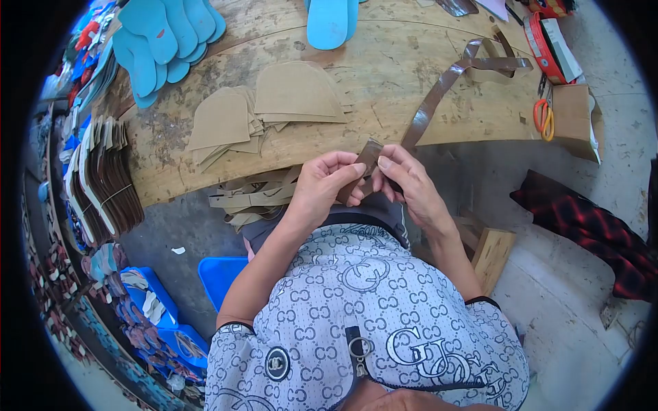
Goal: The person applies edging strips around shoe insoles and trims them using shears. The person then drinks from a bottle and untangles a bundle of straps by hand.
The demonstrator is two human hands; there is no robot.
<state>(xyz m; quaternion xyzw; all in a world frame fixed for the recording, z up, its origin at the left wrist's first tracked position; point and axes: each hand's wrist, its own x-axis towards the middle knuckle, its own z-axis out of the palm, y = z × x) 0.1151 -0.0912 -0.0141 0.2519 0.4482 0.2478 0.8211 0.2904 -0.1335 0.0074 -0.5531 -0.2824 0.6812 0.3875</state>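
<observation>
My left hand (327, 185) is closed on a shiny brown strip (369, 156), thumb on top, just off the table's near edge. Close beside it, my right hand (410, 179) pinches the same strip near its upper end. Part of the strip is hidden behind the fingers. A longer brown strip (430, 103) runs over the tabletop from near my right hand toward the back right, where it bends and loops. Whether the two pieces are joined cannot be made out. Tan rounded pieces (298, 92) lie stacked left of the hands.
Blue sole-shaped pieces (154, 34) are piled at the back left of the wooden table (384, 75). Orange-handled scissors (543, 120) hang by a cardboard box (576, 116) at the right edge. Tied brown pieces (110, 181) stand at left; tan strips (257, 195) hang below the edge.
</observation>
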